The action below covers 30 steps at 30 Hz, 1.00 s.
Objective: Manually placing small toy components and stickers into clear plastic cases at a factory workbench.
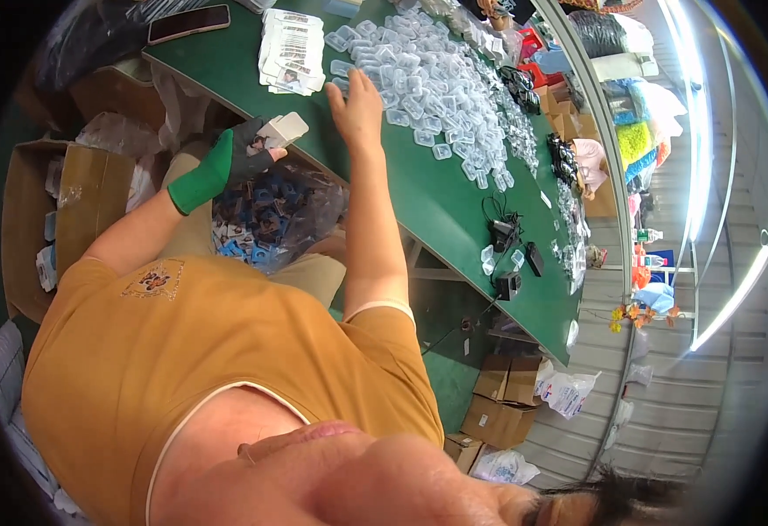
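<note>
My left hand point(233, 159), in a green and dark grey glove with bare fingertips, is closed around a small white box point(284, 130) at the near edge of the green table point(441, 215). My right hand point(360, 112) is bare and reaches over the table, its thumb apart from its outstretched fingers. It holds nothing that I can see. Right beside its fingertips spreads a large heap of small clear plastic cases point(441, 92). A stack of flat white printed cartons point(291, 51) lies on the table to the left of that hand.
Below the table edge, a clear bag point(314, 206) holds many small blue and dark pieces point(265, 219). A phone point(188, 24) lies at the far left. Black adapters with cables point(505, 232) sit farther right. Cardboard boxes stand at the left point(95, 188) and on the floor at right point(502, 408).
</note>
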Motion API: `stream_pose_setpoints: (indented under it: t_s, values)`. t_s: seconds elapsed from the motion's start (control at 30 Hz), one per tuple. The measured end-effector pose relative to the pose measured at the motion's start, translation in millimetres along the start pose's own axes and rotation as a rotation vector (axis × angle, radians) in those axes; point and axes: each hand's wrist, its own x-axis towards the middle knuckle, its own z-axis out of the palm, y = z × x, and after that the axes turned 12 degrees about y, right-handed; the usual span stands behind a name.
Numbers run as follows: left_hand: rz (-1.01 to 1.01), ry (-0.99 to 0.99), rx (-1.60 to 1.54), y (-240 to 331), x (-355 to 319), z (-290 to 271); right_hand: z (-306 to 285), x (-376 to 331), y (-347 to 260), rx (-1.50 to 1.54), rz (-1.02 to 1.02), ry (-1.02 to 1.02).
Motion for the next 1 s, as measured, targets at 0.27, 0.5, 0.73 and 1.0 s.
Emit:
stream_pose_setpoints:
  t_s: [0.27, 0.5, 0.73, 1.0]
  values:
    - [0.129, 0.080, 0.088, -41, -13, -8, -41, -72, -68, 0.011, -0.182, -0.129]
    - [0.159, 0.000, 0.162, -6, 4, 2, -76, -100, -59, 0.241, 0.123, 0.120]
    - [0.243, -0.011, 0.200, 8, -20, 38, -66, -98, -96, 1.390, 0.749, 0.364]
    - [0.229, -0.036, 0.174, 19, -28, 38, -75, -127, -81, 1.026, 0.602, 0.267]
